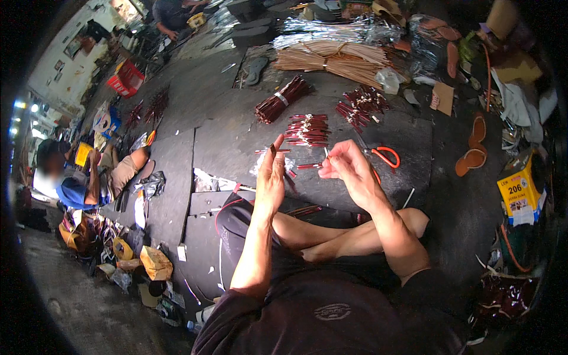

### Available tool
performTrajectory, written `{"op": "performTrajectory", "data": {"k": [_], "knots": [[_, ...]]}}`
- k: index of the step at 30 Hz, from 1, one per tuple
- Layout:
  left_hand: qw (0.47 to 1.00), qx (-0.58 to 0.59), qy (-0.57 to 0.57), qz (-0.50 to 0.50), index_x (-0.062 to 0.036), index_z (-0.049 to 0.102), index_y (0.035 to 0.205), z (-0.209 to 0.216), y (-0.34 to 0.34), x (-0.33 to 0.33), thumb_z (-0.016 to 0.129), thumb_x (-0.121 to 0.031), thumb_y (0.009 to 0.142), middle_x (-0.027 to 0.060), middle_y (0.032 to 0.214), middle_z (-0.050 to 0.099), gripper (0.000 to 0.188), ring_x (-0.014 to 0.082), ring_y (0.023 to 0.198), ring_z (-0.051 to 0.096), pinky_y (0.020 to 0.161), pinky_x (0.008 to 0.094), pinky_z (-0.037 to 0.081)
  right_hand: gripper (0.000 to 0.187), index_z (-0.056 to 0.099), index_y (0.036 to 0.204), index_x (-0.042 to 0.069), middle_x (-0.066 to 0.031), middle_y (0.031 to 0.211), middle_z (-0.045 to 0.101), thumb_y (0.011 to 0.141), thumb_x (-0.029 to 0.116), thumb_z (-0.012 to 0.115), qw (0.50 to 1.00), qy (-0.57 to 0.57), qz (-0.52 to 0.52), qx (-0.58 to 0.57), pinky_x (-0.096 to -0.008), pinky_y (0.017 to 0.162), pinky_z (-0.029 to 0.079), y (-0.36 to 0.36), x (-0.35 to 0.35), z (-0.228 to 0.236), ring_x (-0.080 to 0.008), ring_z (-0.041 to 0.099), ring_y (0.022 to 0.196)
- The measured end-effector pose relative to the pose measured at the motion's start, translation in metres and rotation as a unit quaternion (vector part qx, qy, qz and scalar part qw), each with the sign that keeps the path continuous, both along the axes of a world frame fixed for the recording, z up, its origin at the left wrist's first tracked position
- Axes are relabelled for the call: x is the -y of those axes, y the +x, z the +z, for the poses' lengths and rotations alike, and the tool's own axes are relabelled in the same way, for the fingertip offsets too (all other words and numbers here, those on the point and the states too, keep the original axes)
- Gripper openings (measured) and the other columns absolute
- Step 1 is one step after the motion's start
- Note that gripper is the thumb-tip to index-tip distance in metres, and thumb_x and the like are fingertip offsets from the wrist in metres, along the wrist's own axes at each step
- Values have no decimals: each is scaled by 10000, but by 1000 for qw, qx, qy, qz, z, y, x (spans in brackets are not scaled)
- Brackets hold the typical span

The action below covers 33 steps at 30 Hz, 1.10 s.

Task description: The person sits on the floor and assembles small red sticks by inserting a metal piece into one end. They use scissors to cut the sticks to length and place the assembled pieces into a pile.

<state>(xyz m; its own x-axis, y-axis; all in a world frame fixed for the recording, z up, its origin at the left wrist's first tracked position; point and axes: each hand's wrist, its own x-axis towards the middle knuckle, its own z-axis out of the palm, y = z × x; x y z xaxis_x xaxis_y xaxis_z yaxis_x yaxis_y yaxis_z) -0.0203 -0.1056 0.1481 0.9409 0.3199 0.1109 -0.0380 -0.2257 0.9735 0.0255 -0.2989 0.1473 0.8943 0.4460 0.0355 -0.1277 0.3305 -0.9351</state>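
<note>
My left hand [271, 180] is raised over the dark work surface, with a small dark brown strip [273, 150] held at its fingers. To its right, my right hand [352, 171] is closed in a pinch; a small white piece [326, 152] shows at the fingertips, its kind too small to tell. Just beyond both hands lies a stack of short maroon strips [307, 131] with whitish middles. One loose maroon strip [307, 166] rests beside the right fingertips. Scissors with orange handles [387, 156] lie right of that hand, partly hidden by it.
Farther off are a tied maroon bundle [283, 100], another maroon pile [362, 106] and long tan strips [331, 62]. Sandals [473, 151] and a yellow box [520, 186] stand right. A seated person [83, 183] is at left, near bags [155, 263]; another person [171, 18] is at the back.
</note>
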Motion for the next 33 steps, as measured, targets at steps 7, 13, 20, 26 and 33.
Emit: {"op": "performTrajectory", "data": {"k": [7, 13, 20, 26, 33], "knots": [[943, 6, -324, 80, -23, 650, 1170, -13, -5, 5, 613, -203, 968, 66, 1077, 676, 273, 69, 839, 639, 721, 214, 537, 143, 569, 1095, -32, -118, 1009, 653, 979, 49, 542, 988, -57, 32, 142, -283, 825, 546, -26, -17, 4, -168, 681, 934], [898, -17, -439, -13, -25, 565, 1284, 2, -18, 19, 522, -290, 1014, 65, 1075, 636, 380, 146, 908, 644, 835, 275, 537, 132, 575, 1071, -33, -114, 1007, 655, 974, 54, 551, 986, -66, -22, 152, -288, 856, 546, -14, -11, -6, -194, 689, 951], [919, 19, -394, 14, 13, 652, 1112, -4, -22, 20, 555, -197, 997, 127, 1233, 631, 259, 162, 910, 682, 833, 288, 569, 112, 585, 1056, -18, -75, 1005, 642, 967, 49, 574, 981, -97, 19, 167, -276, 859, 534, -17, -9, 3, -137, 657, 939], [943, 14, -332, 13, 37, 680, 1013, 0, -24, 24, 565, -180, 992, 135, 1236, 634, 247, 144, 907, 674, 832, 286, 570, 110, 586, 1057, -24, -77, 1005, 646, 961, 27, 575, 981, -108, 25, 160, -265, 861, 533, -16, -9, 6, -127, 654, 932], [975, 29, -220, -1, 27, 673, 1121, 5, -27, 25, 575, -173, 989, 119, 1139, 678, 259, 133, 900, 655, 847, 277, 542, 106, 598, 1037, -23, -106, 969, 671, 956, 43, 576, 966, -148, -20, 209, -296, 804, 556, -18, -11, 6, -155, 675, 925]]}}
